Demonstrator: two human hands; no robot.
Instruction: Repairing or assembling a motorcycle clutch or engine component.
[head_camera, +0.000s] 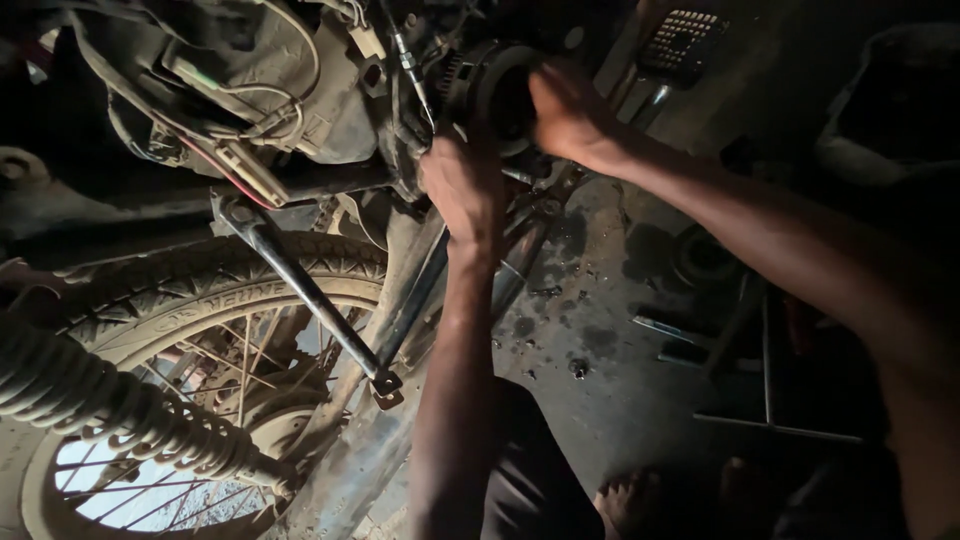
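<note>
Though dim light hides much, a spoked rear wheel (190, 400) lies below-left of the round engine housing (495, 90). Left hand (462, 185) presses beneath that housing, right hand (570, 115) cups its right rim; grip closure of both cannot be told, fingers blurred.

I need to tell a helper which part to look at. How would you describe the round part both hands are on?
Start at the spoked rear wheel and go up to the engine. There the left hand and right hand flank a dark round housing, the only ribbed drum shape among wires.

Both hands (515, 150) on moto engine part (490, 85)
</note>
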